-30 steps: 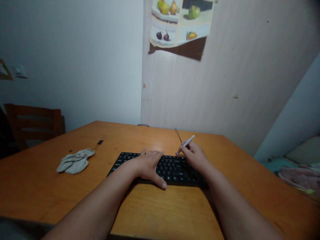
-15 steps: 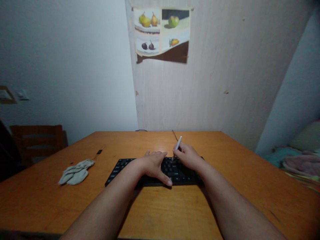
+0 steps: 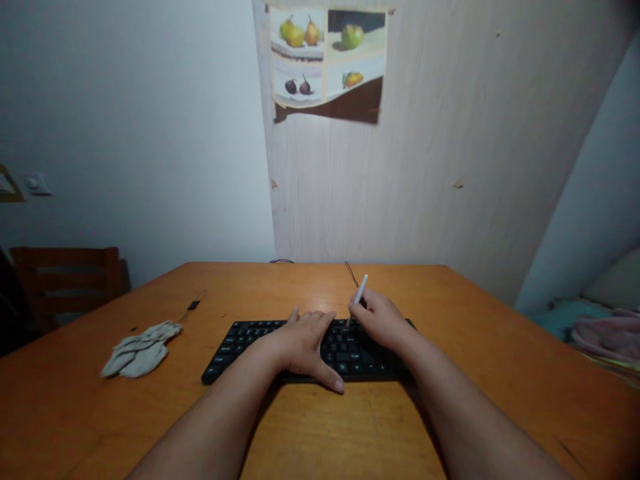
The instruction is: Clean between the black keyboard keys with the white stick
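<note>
See the slim white tool [image 3: 362, 288] tilted steeper than a second ago, lower end shifted from the far edge of the black keyboard [image 3: 341, 345] to over the rear key rows. No clear change in the spread of the left hand [image 3: 305, 343]. Lies flat, that keyboard, on the wooden surface [image 3: 325, 430], under both hands, long axis running left to right. Note right hand [image 3: 377, 319] pinched narrow round the tool, wrist over the keyboard's right part. Note left hand wide, palm down across the middle keys, thumb out past the near edge; nothing visible held. Key relation: tool's lower end just right of the left fingertips, pointing down and slightly left, crossing the keyboard's long axis. Mark right hand nearer to the right-side keys, left hand to the middle. Cannot tell contact of tip with keys; too small, dark. Also log crumpled grey cloth [image 3: 140, 352], left and well apart, small dark tag [image 3: 193, 305] beyond it, thin black cord [image 3: 351, 273] beyond right hand.
</note>
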The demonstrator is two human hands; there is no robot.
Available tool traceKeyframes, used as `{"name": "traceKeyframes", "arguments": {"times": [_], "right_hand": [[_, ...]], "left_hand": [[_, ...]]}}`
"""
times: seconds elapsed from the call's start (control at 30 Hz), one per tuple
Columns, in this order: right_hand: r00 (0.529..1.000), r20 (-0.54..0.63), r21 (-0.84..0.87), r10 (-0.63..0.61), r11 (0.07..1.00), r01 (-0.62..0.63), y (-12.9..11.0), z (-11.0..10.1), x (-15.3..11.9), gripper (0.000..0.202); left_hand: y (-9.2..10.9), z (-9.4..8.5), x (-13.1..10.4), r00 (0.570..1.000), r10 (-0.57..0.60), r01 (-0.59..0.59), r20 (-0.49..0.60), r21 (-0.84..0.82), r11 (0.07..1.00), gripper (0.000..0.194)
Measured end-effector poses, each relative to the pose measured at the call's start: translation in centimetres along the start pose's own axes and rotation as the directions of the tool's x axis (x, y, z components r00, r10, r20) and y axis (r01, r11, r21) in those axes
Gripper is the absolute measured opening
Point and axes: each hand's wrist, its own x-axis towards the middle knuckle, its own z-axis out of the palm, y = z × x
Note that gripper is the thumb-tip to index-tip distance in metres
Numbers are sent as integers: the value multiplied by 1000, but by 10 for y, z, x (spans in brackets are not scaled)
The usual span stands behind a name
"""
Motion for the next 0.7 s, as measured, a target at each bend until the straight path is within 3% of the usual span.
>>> {"name": "traceKeyframes", "arguments": {"times": [0.23, 0.43, 0.6, 0.7], "right_hand": [[999, 15, 11, -31, 999, 31, -4, -1, -2, 9], [999, -48, 17, -17, 1000, 18, -5, -2, -4, 12], [999, 37, 4, -31, 1000, 31, -2, 0, -3, 11], [1000, -9, 20, -11, 1000, 11, -1, 1, -3, 11]], "left_hand": [[2, 3, -1, 998, 22, -23, -51, -23, 999, 122], [0, 4, -1, 997, 22, -25, -69, -31, 999, 121], [1, 4, -1, 997, 25, -28, -71, -40, 999, 119], [1, 4, -1, 997, 24, -27, -69, -39, 999, 120]]}}
